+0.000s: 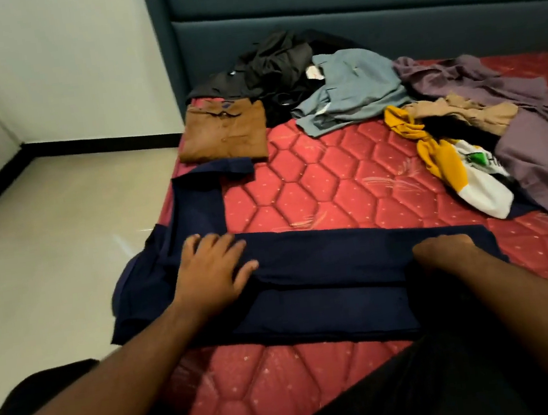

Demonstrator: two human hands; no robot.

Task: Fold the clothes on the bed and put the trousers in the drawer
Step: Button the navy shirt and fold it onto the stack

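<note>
In the head view, the navy trousers [327, 290] are laid across the near part of the red mattress [331, 183], long axis running left to right — one leg bent away toward the far left edge. The left hand [213, 270] is pressed flat, fingers spread, on the left part; the right hand [443, 250] is curled at the right end, though a pinch cannot be confirmed. Bare mattress lies just beyond; unfolded clothes [460, 108] are heaped far right.

The only lettering I can make out is a dark "H" beside a green mark on the white and yellow shirt [471, 171] on the bed, the rest hidden.
</note>
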